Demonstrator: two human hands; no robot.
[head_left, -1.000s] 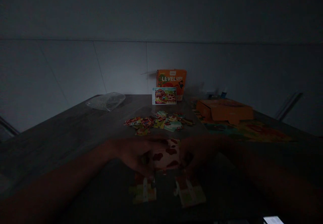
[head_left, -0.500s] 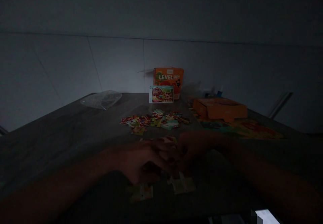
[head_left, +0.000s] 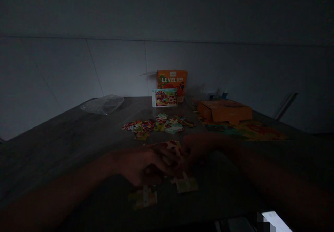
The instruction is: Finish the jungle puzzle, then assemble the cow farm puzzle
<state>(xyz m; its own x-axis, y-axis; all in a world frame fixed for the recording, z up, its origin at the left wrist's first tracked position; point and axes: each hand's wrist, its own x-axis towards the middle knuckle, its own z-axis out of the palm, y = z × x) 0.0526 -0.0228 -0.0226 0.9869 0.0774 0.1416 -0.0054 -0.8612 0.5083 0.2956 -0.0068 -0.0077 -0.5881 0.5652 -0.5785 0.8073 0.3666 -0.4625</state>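
Note:
In dim light, my left hand (head_left: 142, 162) reaches in over a cluster of jigsaw puzzle pieces (head_left: 171, 144), its fingers stretched to the right across them. My right hand (head_left: 194, 148) is curled at the cluster's right edge, closed on a puzzle piece that its fingers mostly hide. The two hands nearly meet. Nearer me lie a green and pale puzzle piece (head_left: 187, 185) and, below my left hand, a yellowish puzzle piece (head_left: 144, 198). Beyond the hands spreads a loose pile of puzzle pieces (head_left: 159, 124).
A farm picture card (head_left: 165, 98) leans before an upright orange box (head_left: 172, 78). On the right an orange box lid or tray (head_left: 225, 111) rests on a colourful sheet (head_left: 258, 131). A clear plastic bag (head_left: 104, 104) lies back left. A bright white object (head_left: 276, 221) shows at the bottom right.
The view has shifted slightly. My hands stay close together over the cluster, with the fingers moved a little; more of the pink patterned pieces shows between them.

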